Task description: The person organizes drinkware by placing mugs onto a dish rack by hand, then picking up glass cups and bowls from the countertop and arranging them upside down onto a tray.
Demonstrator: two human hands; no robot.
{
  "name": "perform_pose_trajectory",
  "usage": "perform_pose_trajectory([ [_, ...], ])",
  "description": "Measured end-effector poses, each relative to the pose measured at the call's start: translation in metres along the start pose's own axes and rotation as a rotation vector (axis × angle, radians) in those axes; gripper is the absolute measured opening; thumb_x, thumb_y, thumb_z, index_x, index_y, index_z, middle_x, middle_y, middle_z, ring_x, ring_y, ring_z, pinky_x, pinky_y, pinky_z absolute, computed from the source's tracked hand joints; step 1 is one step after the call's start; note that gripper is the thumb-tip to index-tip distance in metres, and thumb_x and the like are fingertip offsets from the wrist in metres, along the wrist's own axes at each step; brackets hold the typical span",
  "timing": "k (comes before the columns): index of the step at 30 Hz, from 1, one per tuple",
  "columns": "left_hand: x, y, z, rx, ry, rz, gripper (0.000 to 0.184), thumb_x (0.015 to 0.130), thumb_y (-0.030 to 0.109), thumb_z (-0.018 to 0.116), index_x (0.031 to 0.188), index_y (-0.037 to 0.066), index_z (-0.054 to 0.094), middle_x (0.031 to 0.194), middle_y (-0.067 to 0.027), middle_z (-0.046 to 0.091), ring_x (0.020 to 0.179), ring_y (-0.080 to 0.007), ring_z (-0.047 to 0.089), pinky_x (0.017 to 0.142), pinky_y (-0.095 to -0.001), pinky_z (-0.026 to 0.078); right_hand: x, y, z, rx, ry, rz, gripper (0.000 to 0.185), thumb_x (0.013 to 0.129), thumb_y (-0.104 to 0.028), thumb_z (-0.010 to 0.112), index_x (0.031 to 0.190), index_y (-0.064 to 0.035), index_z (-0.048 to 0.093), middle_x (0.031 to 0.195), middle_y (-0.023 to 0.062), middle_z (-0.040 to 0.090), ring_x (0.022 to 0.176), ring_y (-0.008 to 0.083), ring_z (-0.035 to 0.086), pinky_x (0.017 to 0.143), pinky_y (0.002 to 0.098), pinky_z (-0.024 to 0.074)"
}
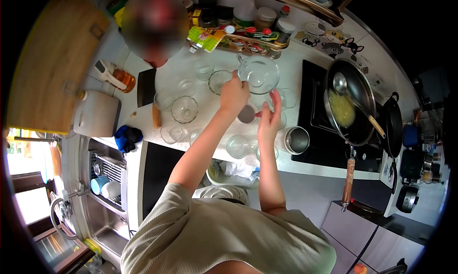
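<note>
My left hand (234, 93) is closed between a small scalloped glass bowl (215, 79) and a larger clear glass bowl (260, 74) with a side handle. Its fingertips are partly hidden, so what they grip cannot be told. My right hand (270, 119) is open, fingers stretched up near the larger bowl's lower rim. Its thumb points at a small cup (246, 113) with a greyish inside; contact there is unclear. A scalloped glass bowl (184, 110) and several drinking glasses (237, 146) stand around my forearms. Beside my right wrist is a metal-lined canister (298, 140).
On the black stove (310, 116) at right sits a wok (350, 69) with a ladle (340, 83) and yellowish food. Jars and packets fill a tray (248, 46) at the back. A sink (107, 228) lies left, below a blue cloth (128, 138).
</note>
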State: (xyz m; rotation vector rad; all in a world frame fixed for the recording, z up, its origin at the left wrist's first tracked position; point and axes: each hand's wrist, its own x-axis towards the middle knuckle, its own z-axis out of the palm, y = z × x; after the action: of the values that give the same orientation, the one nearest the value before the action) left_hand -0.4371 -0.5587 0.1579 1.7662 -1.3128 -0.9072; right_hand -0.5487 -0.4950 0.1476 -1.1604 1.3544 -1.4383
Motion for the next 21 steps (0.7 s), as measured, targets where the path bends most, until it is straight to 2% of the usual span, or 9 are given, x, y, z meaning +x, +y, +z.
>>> perform_pose_trajectory([
  [1, -0.007, 0.006, -0.012, -0.038, -0.010, 0.008, 0.041, 0.084, 0.014, 0.046, 0.119, -0.008, 0.046, 0.062, -0.0176, 0.064, 0.061, -0.0354, 0.065, 0.061, -0.0438, 0.053, -0.003, -0.005, 0.001, 0.082, 0.003, 0.009, 0.049, 0.094, -0.017, 0.049, 0.140, -0.0047, 0.035, 0.132, 0.0094, 0.050, 0.066, 0.0116, 0.056, 0.064, 0.0226, 0.0439],
  [2, -0.014, 0.012, -0.024, -0.076, -0.018, 0.017, 0.041, 0.084, 0.013, 0.045, 0.119, -0.008, 0.046, 0.060, -0.0163, 0.064, 0.058, -0.0339, 0.065, 0.060, -0.0428, 0.052, -0.006, -0.012, 0.002, 0.101, -0.009, 0.066, 0.046, 0.096, -0.024, 0.045, 0.139, -0.0081, 0.037, 0.135, 0.0078, 0.046, 0.083, 0.0138, 0.058, 0.075, 0.0256, 0.0430],
  [5, -0.032, 0.011, -0.055, -0.122, 0.004, 0.074, 0.039, 0.085, 0.011, 0.045, 0.120, -0.007, 0.045, 0.059, -0.0149, 0.064, 0.054, -0.0294, 0.065, 0.057, -0.0393, 0.052, -0.008, -0.009, 0.012, 0.139, -0.005, 0.068, 0.049, 0.097, -0.033, 0.041, 0.140, -0.0098, 0.037, 0.137, 0.0102, 0.043, 0.100, 0.0186, 0.057, 0.083, 0.0308, 0.0416],
  [6, -0.040, 0.010, -0.066, -0.128, 0.021, 0.098, 0.039, 0.085, 0.011, 0.045, 0.120, -0.006, 0.046, 0.059, -0.0148, 0.064, 0.052, -0.0280, 0.065, 0.056, -0.0381, 0.052, -0.010, -0.009, 0.015, 0.146, -0.038, 0.104, 0.053, 0.097, -0.040, 0.039, 0.141, -0.0121, 0.035, 0.138, 0.0125, 0.040, 0.111, 0.0229, 0.054, 0.091, 0.0363, 0.0401],
  [9, -0.073, 0.011, -0.109, -0.147, 0.002, 0.021, 0.038, 0.086, 0.012, 0.047, 0.120, -0.005, 0.046, 0.059, -0.0144, 0.064, 0.052, -0.0254, 0.065, 0.055, -0.0364, 0.052, -0.021, -0.012, 0.031, 0.376, -0.171, 0.300, 0.055, 0.096, -0.042, 0.039, 0.143, -0.0141, 0.032, 0.140, 0.0132, 0.039, 0.115, 0.0249, 0.053, 0.095, 0.0375, 0.0401],
  [13, -0.115, -0.006, -0.160, -0.158, 0.000, -0.063, 0.039, 0.086, 0.013, 0.048, 0.120, -0.005, 0.045, 0.059, -0.0144, 0.063, 0.051, -0.0252, 0.064, 0.054, -0.0359, 0.051, -0.050, -0.014, 0.051, 0.653, -0.532, 0.481, 0.061, 0.096, -0.052, 0.034, 0.145, -0.0166, 0.029, 0.141, 0.0154, 0.041, 0.119, 0.0296, 0.052, 0.100, 0.0432, 0.0393],
  [14, -0.125, -0.013, -0.170, -0.148, 0.009, -0.073, 0.039, 0.086, 0.013, 0.048, 0.120, -0.005, 0.045, 0.059, -0.0143, 0.063, 0.051, -0.0253, 0.064, 0.054, -0.0358, 0.051, -0.059, -0.015, 0.060, 0.719, -0.591, 0.498, 0.063, 0.095, -0.055, 0.032, 0.145, -0.0168, 0.028, 0.138, 0.0182, 0.043, 0.121, 0.0361, 0.050, 0.101, 0.0479, 0.0386],
  [18, -0.162, -0.042, -0.209, -0.097, 0.035, -0.096, 0.038, 0.085, 0.012, 0.047, 0.118, -0.004, 0.044, 0.059, -0.0144, 0.064, 0.050, -0.0262, 0.064, 0.053, -0.0364, 0.052, -0.093, -0.017, 0.100, 0.914, -0.837, 0.617, 0.063, 0.094, -0.056, 0.033, 0.144, -0.0177, 0.027, 0.138, 0.0215, 0.042, 0.121, 0.0455, 0.046, 0.101, 0.0540, 0.0375],
  [21, -0.190, -0.061, -0.238, -0.079, 0.107, -0.136, 0.037, 0.083, 0.011, 0.047, 0.118, -0.003, 0.043, 0.060, -0.0141, 0.064, 0.049, -0.0262, 0.064, 0.054, -0.0369, 0.052, -0.119, -0.018, 0.131, 0.963, -0.905, 0.774, 0.063, 0.093, -0.057, 0.035, 0.144, -0.0201, 0.027, 0.138, 0.0222, 0.042, 0.122, 0.0453, 0.045, 0.101, 0.0549, 0.0384],
])
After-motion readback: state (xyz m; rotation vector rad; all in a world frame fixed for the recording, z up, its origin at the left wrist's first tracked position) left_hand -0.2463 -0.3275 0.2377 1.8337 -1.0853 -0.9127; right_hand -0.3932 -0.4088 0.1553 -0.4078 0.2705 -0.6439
